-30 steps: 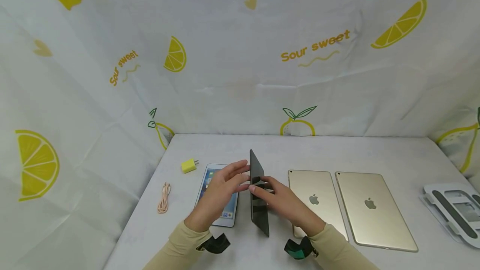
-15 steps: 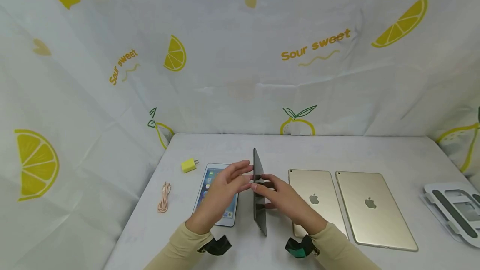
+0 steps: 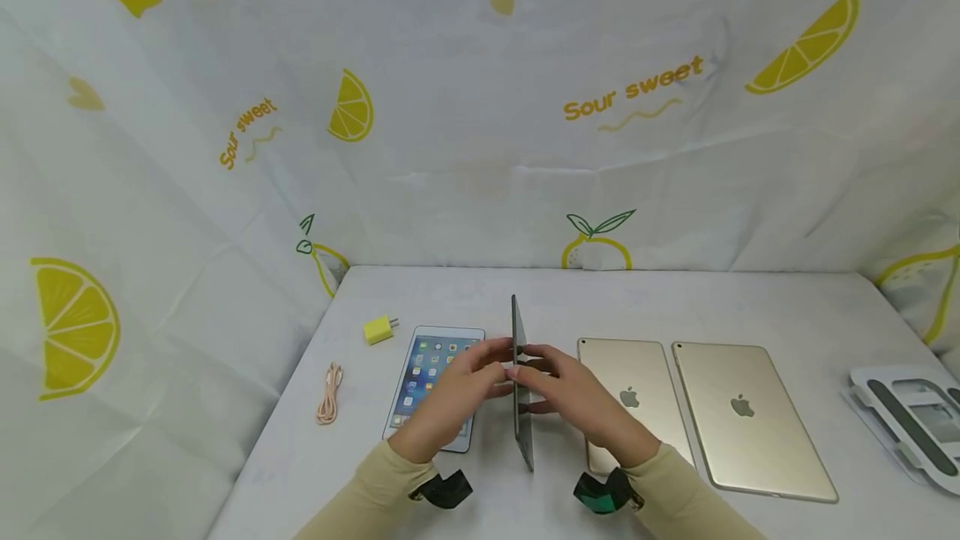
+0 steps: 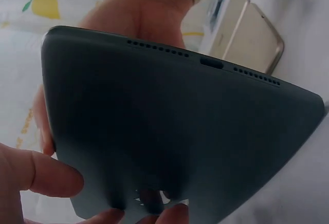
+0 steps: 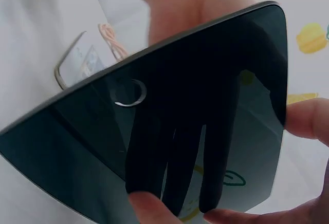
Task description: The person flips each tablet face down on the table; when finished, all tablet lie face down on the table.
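A dark grey tablet [image 3: 522,432] stands nearly edge-on between my hands in the head view. My left hand [image 3: 465,394] holds it from the left, its fingertips [image 4: 175,215] against the back near the logo, which they partly cover. From the other side my right hand [image 3: 573,394] holds it, the thumb [image 5: 308,118] at one edge and the fingers [image 5: 149,208] against the black screen. In the left wrist view, the tablet's back hides part of the right hand. Beside the left hand lies a white tablet [image 3: 420,382] with its screen lit, partly covered by that hand.
Two gold tablets [image 3: 637,427], [image 3: 750,432] lie face down at the right. A white stand [image 3: 907,423] with grey pads sits at the far right. A yellow charger plug [image 3: 379,330] and a coiled pink cable [image 3: 329,394] lie on the table [image 3: 555,298] at the left.
The dark tablet has shifted slightly right and turned more edge-on. My left hand has moved right, closer to it, and its fingers are more bent, uncovering more of the white tablet.
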Demonstrator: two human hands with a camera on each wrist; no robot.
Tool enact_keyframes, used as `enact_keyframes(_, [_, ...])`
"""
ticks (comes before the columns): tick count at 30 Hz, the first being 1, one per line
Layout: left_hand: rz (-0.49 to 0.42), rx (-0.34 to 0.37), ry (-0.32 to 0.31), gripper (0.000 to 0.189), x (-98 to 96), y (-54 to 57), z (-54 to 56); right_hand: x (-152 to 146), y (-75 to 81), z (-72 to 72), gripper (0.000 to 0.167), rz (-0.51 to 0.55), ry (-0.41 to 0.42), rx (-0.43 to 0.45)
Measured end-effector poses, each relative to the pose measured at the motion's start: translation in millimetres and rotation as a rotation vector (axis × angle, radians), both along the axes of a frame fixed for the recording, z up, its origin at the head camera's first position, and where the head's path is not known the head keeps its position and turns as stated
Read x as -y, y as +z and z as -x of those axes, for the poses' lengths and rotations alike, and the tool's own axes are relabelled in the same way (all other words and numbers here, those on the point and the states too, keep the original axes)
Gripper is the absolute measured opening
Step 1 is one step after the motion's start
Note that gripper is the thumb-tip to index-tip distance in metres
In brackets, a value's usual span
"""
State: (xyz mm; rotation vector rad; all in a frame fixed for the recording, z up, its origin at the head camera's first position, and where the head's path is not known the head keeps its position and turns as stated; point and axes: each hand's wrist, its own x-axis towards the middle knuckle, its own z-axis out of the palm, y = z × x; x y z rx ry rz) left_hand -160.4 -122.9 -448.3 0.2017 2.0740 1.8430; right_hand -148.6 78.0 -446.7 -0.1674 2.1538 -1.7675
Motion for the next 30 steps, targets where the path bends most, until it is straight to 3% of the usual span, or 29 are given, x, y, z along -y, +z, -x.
enact_keyframes(4, [0.02, 0.016, -0.027, 0.052, -3.6, -8.5, 3.1, -3.7, 6.5, 0.6, 0.068, -0.003, 0.011, -0.017])
enact_keyframes(13, [0.098, 0.079, -0.035, 0.054, -8.5, -22.0, -4.2, -22.3, 20.2, -10.7, 0.066, -0.016, 0.012, -0.051])
enact_keyframes(19, [0.113, 0.095, -0.031, 0.059, -8.2, -23.6, -2.5, -40.0, 23.9, -10.1, 0.066, -0.044, 0.018, -0.095])
enact_keyframes(30, [0.149, 0.114, -0.03, 0.063, -7.7, -24.5, -2.5, -66.2, 15.7, -12.6, 0.062, -0.091, -0.01, -0.068])
